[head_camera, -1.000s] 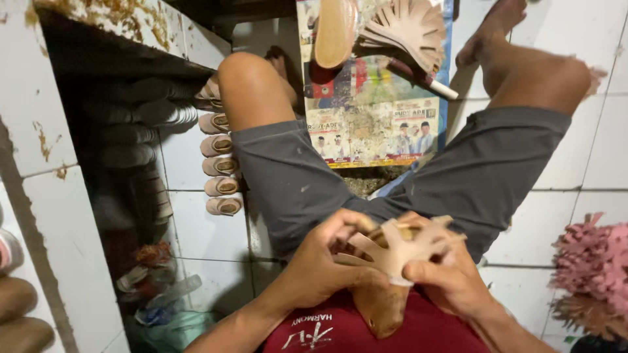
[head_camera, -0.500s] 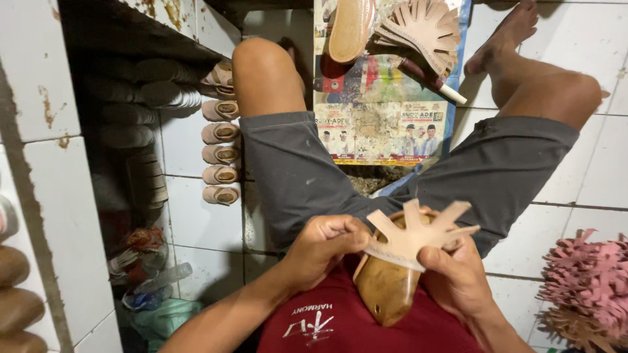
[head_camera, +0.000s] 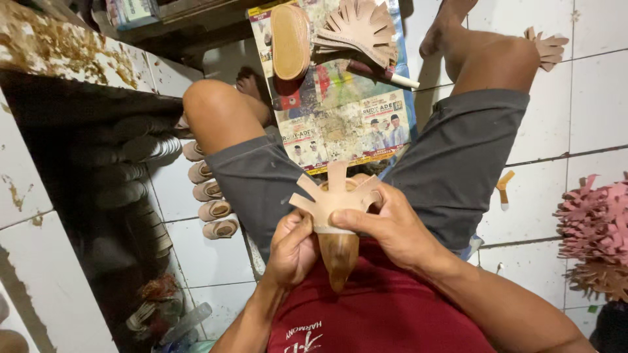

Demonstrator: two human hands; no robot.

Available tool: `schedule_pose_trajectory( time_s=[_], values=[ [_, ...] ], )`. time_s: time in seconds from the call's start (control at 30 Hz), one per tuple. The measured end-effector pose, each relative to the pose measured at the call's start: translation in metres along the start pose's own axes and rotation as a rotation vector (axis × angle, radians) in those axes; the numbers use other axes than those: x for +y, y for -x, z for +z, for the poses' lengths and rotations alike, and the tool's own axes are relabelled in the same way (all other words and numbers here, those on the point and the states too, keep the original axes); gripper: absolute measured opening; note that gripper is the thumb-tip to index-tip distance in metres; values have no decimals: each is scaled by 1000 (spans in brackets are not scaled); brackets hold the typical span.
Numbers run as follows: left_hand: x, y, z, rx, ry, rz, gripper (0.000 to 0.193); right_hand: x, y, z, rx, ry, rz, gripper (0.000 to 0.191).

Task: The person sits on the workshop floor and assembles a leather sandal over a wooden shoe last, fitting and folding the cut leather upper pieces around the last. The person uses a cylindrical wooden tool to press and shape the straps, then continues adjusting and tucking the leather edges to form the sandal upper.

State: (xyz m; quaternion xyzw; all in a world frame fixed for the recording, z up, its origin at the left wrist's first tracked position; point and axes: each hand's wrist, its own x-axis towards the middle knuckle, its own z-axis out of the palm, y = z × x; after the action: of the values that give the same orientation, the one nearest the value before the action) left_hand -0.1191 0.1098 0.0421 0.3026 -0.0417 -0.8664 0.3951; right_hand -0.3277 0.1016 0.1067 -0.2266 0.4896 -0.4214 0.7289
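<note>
I sit on a white tiled floor with my knees apart, in grey shorts and a red shirt. My left hand (head_camera: 292, 252) grips the side of a brown wooden shoe form (head_camera: 339, 256) held over my lap. My right hand (head_camera: 392, 225) presses a tan leather upper with cut tabs (head_camera: 333, 196) onto the form's front, thumb across it. The tabs fan outward above my fingers.
A printed poster (head_camera: 340, 124) lies between my legs, bearing a tan sole (head_camera: 290, 40), a stack of tan cut uppers (head_camera: 356, 26) and a stick-like tool (head_camera: 386, 72). Small finished shoes (head_camera: 209, 189) line up at left beside a dark shelf. Pink cut uppers (head_camera: 595, 229) pile at right.
The view has shifted, so the form and my hands sit nearer the middle. The leather upper has been pressed down closer around the form, with my right thumb now laid across it.
</note>
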Motion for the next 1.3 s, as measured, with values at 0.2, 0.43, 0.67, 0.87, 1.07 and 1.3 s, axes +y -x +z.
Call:
schedule_pose_trajectory(
  time_s=[0.2,0.43,0.67,0.87,1.07,1.3],
  values=[
    [10,23,19,-5,-162,-56,19,17,18,-24,-102,-264,113,56],
    [11,32,33,-70,-506,-122,16,48,46,-55,-58,-503,143,82],
    [11,30,42,-138,-486,-119,16,51,59,-59,-36,-399,96,84],
    [19,39,52,-232,-647,-112,39,45,74,-63,-134,-162,-122,67],
    [3,-24,49,-747,-23,-529,116,34,78,-65,-155,11,-118,68],
    [62,11,86,-386,-448,-277,85,-4,67,-33,-119,151,-6,88]
  ],
)
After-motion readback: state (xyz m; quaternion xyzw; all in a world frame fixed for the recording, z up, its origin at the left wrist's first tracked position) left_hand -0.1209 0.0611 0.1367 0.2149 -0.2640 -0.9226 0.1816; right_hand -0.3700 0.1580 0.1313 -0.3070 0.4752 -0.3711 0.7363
